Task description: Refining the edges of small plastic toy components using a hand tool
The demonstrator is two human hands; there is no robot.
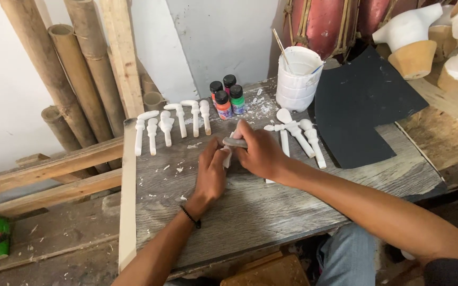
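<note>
Two hands meet at the middle of the worktable, closed together on one small white carving. The left hand pinches its lower end, fingers curled around it. The right hand grips a grey strip, sandpaper or a small file by the look of it, and lays it across the carving's top. It reads as the smoothing step: pale chips and dust lie scattered on the boards around the hands. The next stroke would call for a firm hold below and light, even pressure above, since the piece is slim and could snap or slip.

Similar white pieces lie in two rows, one set to the left and another to the right, each with a rounded head on a narrow stem, matte and chalky. Behind the hands stand small paint bottles with black caps, in orange, green and pink. A white cup holds a thin stick. A black sheet, flat and dull, lies at the right. Bamboo poles lean against the wall at the left, smooth and tan, and the table's grey planks are rough and grainy.
</note>
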